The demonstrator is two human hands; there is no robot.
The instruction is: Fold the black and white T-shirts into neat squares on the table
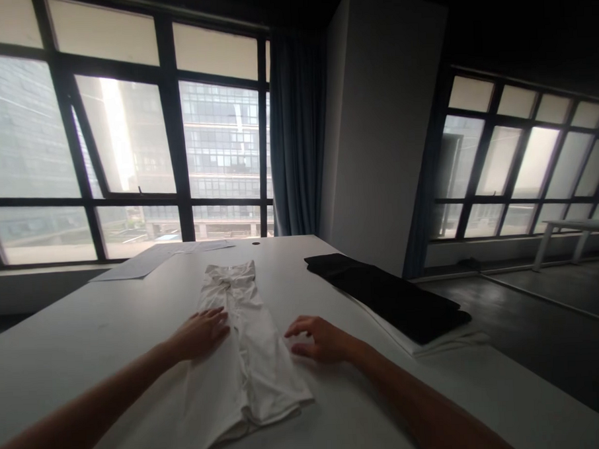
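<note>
A white garment (pixel 262 345) lies lengthwise on the white table (pixel 149 307), wrinkled, with its gathered narrow end away from me and its wider hem toward me. Whether it is trousers or a skirt I cannot tell. My left hand (pixel 202 331) rests flat on the garment's left part, fingers stretched out and holding nothing. At the right edge of the cloth is my right hand (pixel 319 339), its fingers loosely curved and apart from the thumb, with no fabric gripped between them.
To the right, a folded black cloth (pixel 382 294) lies over white folded fabric (pixel 434 346) near the table's right edge. Sheets of paper (pixel 137 263) lie at the far left. Behind stand windows, a blue curtain (pixel 298 138) and a pillar (pixel 379 128).
</note>
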